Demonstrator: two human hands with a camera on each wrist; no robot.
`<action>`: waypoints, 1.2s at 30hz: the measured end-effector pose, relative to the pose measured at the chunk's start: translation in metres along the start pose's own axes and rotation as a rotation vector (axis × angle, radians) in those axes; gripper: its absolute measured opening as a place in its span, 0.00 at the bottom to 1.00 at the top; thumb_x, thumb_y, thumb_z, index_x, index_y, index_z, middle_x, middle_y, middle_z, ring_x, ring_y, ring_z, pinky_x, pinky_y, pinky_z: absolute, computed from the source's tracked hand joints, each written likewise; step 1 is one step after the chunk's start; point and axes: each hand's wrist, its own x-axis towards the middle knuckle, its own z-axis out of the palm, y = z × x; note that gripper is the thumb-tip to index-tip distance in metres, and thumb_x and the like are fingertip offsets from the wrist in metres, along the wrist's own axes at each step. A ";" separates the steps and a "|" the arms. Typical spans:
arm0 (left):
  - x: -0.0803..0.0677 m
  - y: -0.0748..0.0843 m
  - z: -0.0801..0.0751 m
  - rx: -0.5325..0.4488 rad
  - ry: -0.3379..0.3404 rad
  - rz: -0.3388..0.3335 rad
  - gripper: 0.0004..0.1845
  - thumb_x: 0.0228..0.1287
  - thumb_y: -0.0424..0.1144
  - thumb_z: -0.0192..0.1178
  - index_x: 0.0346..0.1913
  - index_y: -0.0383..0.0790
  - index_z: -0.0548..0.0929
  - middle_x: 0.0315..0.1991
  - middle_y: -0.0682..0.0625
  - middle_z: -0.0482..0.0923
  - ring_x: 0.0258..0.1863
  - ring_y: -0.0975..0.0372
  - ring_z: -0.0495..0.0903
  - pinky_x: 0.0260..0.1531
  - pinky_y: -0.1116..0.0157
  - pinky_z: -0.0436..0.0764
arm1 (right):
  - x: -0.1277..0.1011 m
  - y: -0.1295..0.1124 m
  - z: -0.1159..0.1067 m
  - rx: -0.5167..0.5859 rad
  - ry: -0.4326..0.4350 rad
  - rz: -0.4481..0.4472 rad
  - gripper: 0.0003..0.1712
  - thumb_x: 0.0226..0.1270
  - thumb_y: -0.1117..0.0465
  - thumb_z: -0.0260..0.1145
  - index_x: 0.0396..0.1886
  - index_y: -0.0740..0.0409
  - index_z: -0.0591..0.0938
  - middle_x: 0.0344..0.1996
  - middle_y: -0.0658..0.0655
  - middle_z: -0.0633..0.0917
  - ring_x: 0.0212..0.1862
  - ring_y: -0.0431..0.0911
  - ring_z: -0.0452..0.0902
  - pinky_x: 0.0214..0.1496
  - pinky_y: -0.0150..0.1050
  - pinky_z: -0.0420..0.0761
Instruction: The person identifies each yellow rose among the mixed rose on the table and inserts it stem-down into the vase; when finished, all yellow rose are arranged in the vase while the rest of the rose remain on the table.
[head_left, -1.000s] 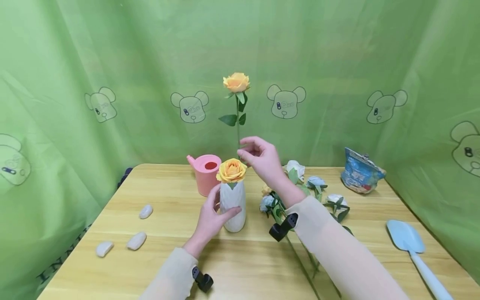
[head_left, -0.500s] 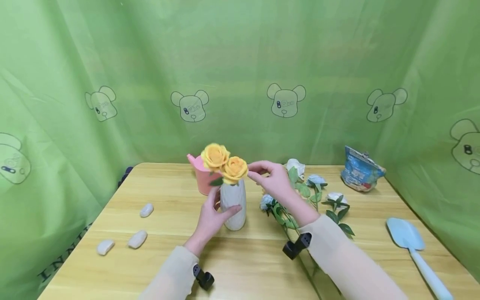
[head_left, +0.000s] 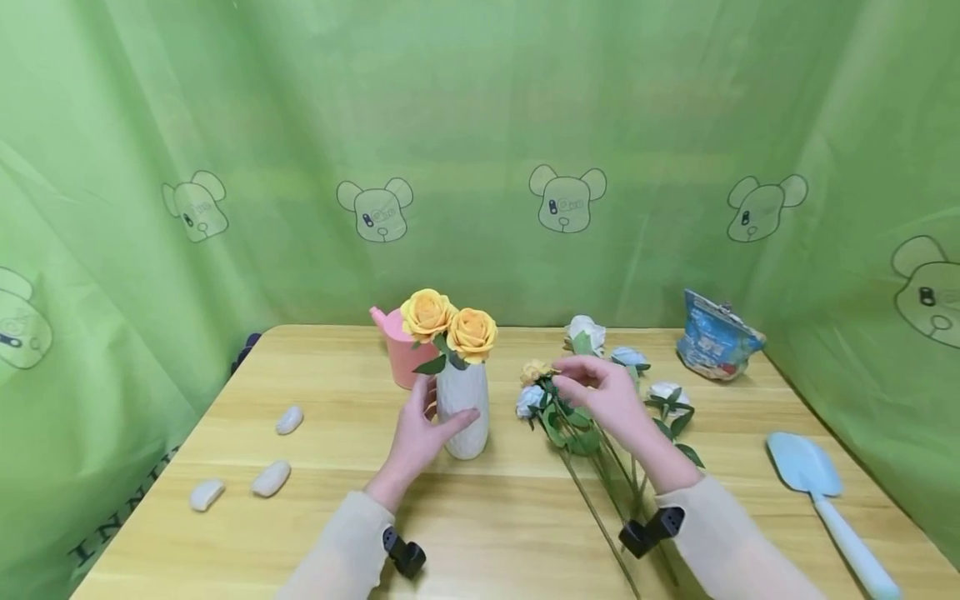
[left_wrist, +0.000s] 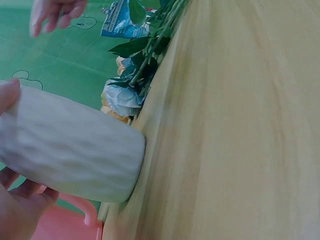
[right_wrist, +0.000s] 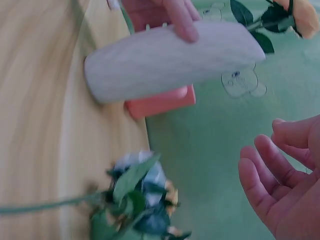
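Fingers of the left hand [head_left: 418, 433] curled round the white ribbed ceramic vase [head_left: 462, 410] holding two orange roses [head_left: 448, 321] at tabletop [head_left: 495, 517] centre; at three o'clock, the right hand [head_left: 606, 395] hovered, fingers loosely spread, over loose white-and-blue flowers [head_left: 600, 392].

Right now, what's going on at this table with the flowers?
A person is arranging artificial flowers. The left hand grips a white vase standing upright on the wooden table, with two yellow roses in it. The right hand hangs over a loose bunch of white and pale blue flowers lying on the table beside the vase, fingers bent but holding nothing. A pink watering can stands behind the vase; pebbles, a blue trowel and a blue bag lie around.
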 end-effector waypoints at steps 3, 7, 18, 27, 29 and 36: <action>0.000 0.001 -0.001 0.006 -0.002 -0.009 0.34 0.52 0.37 0.70 0.60 0.40 0.65 0.58 0.42 0.69 0.57 0.49 0.68 0.57 0.52 0.68 | -0.009 0.009 -0.010 -0.015 0.008 0.030 0.18 0.62 0.58 0.65 0.50 0.61 0.78 0.37 0.61 0.81 0.35 0.50 0.78 0.34 0.40 0.81; 0.000 0.001 -0.001 0.007 -0.005 -0.019 0.35 0.51 0.37 0.70 0.61 0.40 0.64 0.59 0.41 0.68 0.58 0.48 0.68 0.57 0.52 0.67 | -0.020 0.022 -0.021 -0.031 0.021 0.054 0.20 0.62 0.59 0.65 0.51 0.64 0.77 0.37 0.63 0.82 0.34 0.52 0.79 0.35 0.41 0.81; 0.000 0.001 0.000 0.011 0.006 -0.011 0.34 0.51 0.36 0.70 0.60 0.40 0.65 0.58 0.41 0.69 0.57 0.48 0.68 0.56 0.52 0.68 | -0.046 0.056 -0.043 -0.033 0.050 0.117 0.23 0.61 0.63 0.65 0.54 0.70 0.73 0.38 0.69 0.81 0.32 0.51 0.81 0.34 0.42 0.82; 0.000 0.001 0.000 -0.002 0.005 -0.009 0.34 0.51 0.35 0.70 0.60 0.40 0.65 0.57 0.42 0.69 0.57 0.49 0.68 0.56 0.53 0.68 | -0.065 0.079 -0.050 0.003 0.099 0.216 0.23 0.60 0.66 0.65 0.53 0.72 0.72 0.37 0.68 0.80 0.32 0.51 0.80 0.34 0.42 0.83; 0.000 0.002 0.000 -0.004 0.005 -0.013 0.34 0.51 0.35 0.70 0.60 0.41 0.65 0.58 0.42 0.68 0.57 0.49 0.68 0.57 0.52 0.68 | -0.068 0.080 -0.050 -0.011 0.078 0.261 0.23 0.60 0.66 0.65 0.53 0.71 0.71 0.37 0.67 0.80 0.32 0.52 0.80 0.33 0.42 0.82; 0.000 0.002 0.001 -0.014 -0.001 -0.008 0.35 0.52 0.35 0.69 0.61 0.43 0.64 0.58 0.42 0.68 0.58 0.48 0.67 0.57 0.52 0.67 | -0.074 0.085 -0.046 -0.018 -0.001 0.365 0.24 0.59 0.66 0.65 0.54 0.72 0.70 0.37 0.64 0.80 0.31 0.52 0.78 0.29 0.43 0.81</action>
